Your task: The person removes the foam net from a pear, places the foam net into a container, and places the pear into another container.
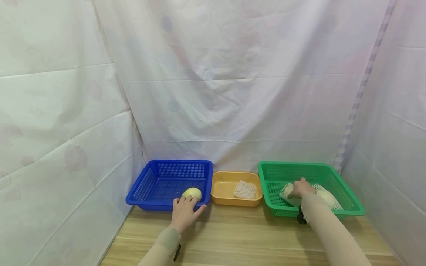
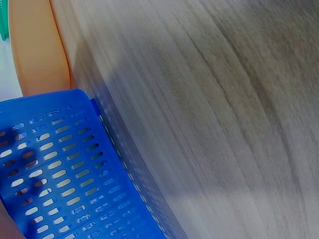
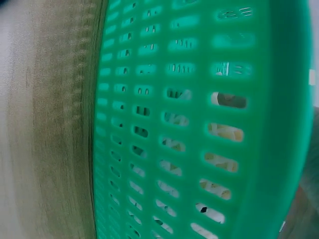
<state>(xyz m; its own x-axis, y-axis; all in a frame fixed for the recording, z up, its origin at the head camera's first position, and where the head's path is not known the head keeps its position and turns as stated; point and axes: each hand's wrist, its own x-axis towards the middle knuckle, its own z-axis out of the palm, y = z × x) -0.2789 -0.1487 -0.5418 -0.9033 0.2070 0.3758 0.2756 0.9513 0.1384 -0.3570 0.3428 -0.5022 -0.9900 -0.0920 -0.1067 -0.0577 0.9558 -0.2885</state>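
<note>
A pale yellow-green round fruit (image 1: 192, 192) lies in the front right corner of the blue basket (image 1: 153, 203). My left hand (image 1: 184, 213) reaches over that basket's front rim, its fingertips against the near side of the fruit and the thumb spread to the right. Inside the green basket (image 1: 349, 207), my right hand (image 1: 302, 189) is over pale things in white foam netting. One netted piece (image 1: 287, 190) is by its thumb and another (image 1: 327, 197) lies to its right. The right fingertips are hidden, so their hold is unclear.
Between the baskets stands a shallow orange tray (image 1: 221, 201) with a white foam net sleeve (image 1: 245, 190) in it. All three containers stand on a wooden table (image 1: 233, 236). Pale cloth curtains (image 1: 226, 92) hang behind and at both sides.
</note>
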